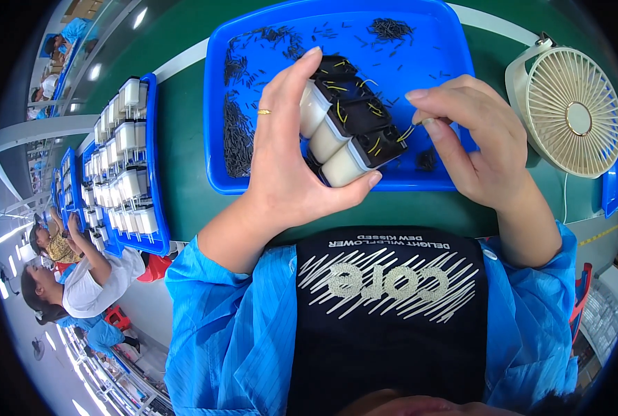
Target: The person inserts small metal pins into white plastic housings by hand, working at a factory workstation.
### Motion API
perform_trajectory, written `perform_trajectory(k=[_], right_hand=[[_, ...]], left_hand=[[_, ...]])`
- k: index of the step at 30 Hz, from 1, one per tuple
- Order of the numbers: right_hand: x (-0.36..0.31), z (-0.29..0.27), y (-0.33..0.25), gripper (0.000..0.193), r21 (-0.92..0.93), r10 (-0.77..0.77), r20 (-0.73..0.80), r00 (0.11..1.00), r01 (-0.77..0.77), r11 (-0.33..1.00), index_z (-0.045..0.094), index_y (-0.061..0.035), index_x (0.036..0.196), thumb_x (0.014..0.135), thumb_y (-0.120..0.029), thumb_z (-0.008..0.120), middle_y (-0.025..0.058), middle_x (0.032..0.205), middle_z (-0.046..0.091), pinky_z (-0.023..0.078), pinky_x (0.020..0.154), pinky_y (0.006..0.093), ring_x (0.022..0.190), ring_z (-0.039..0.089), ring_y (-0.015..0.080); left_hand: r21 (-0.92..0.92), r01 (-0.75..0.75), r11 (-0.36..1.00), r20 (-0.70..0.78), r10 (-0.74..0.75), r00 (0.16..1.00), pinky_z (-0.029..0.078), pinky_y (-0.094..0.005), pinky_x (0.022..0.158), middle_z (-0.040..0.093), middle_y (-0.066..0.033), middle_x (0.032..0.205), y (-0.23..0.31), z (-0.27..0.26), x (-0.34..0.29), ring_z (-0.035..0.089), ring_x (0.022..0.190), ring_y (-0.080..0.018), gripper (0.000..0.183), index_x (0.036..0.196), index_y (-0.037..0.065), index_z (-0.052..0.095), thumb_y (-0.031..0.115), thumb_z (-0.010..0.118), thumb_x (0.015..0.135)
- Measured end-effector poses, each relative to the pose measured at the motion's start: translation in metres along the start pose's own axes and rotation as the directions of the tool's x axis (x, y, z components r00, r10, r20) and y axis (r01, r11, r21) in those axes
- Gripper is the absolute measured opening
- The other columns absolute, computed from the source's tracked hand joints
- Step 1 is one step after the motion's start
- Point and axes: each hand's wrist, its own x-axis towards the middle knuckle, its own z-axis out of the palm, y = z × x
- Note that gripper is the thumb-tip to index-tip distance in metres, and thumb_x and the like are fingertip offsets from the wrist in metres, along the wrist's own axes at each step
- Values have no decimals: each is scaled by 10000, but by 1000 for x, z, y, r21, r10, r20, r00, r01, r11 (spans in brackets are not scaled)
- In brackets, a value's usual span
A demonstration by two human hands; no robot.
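My left hand (281,163) grips a block of several white-and-black box-shaped units (342,166), thumb along the near side and fingers along the far left. Their black faces are turned up, with short yellow wires standing out of them. At the right end of the block, my right hand (479,139) is closed in a pinch on thin pale wires (407,132) of the nearest unit. Whether a small sleeve is also between those fingertips cannot be made out. Beneath both hands lies a blue tray (215,104) holding many short black tube pieces (238,142).
A cream-coloured fan (576,118) stands to the right of the tray on the green table (253,216). On the left, another blue tray (158,229) carries rows of similar white units (130,186). Other people (87,288) sit farther left.
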Motion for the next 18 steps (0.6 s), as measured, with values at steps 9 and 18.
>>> perform_trajectory(k=[9, 18], right_hand=[[1, 4, 2, 339, 13, -46, -33, 998, 46, 999, 627, 26, 1027, 710, 145, 625, 113, 852, 665, 480, 583, 296, 679, 619, 223], [-1, 8, 2, 311, 0, -83, 1, 997, 83, 997, 635, 3, 969, 682, 121, 656, 100, 808, 665, 481, 589, 301, 649, 615, 236]], left_hand=[[0, 4, 1000, -3, -4, 1000, 374, -441, 1001, 428, -205, 1319, 0, 0, 1, 425, 1205, -362, 1050, 1386, 1, 316, 227, 847, 510], [135, -41, 990, -66, 50, 997, 363, -446, 1001, 433, -203, 1299, 2, 1, -2, 414, 1200, -374, 1076, 1397, 7, 310, 235, 856, 499]])
